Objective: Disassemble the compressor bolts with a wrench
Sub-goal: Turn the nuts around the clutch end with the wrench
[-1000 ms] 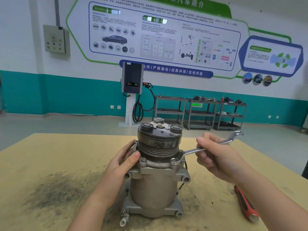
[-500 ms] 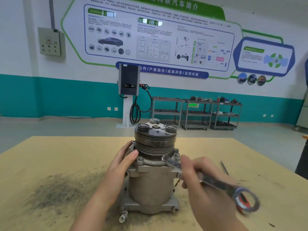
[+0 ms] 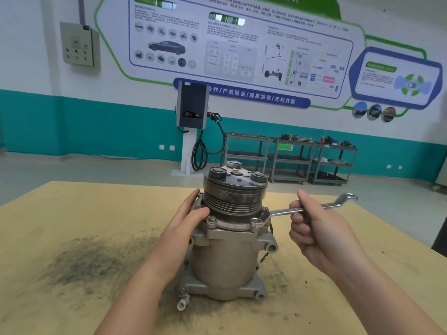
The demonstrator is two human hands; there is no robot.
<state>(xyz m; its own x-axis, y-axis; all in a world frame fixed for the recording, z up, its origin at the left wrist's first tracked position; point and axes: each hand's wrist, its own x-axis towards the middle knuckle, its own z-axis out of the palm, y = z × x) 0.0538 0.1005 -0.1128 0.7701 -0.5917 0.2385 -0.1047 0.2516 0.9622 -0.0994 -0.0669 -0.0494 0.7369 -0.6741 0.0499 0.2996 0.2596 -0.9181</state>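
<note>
A grey metal compressor (image 3: 229, 257) stands upright on the wooden table (image 3: 72, 213), its dark grooved pulley (image 3: 235, 194) on top. Bolts sit around the flange under the pulley; one bolt (image 3: 212, 220) shows at the front left. My left hand (image 3: 186, 226) rests against the compressor's left side, fingers straight, thumb on the flange. My right hand (image 3: 319, 228) grips the shaft of a silver wrench (image 3: 309, 207). The wrench's near end sits on the front-right flange bolt (image 3: 256, 222), and its far end points right and away.
A dark smear of grime (image 3: 92, 259) covers the table left of the compressor. Beyond the table's far edge lie open floor, a charging post (image 3: 192, 131) and several metal shelf carts (image 3: 290, 158) by the teal wall.
My right hand swung the wrench toward me and down half a second ago, then brought it back out to the right. It sits on the front-right bolt again. The left hand stayed put.
</note>
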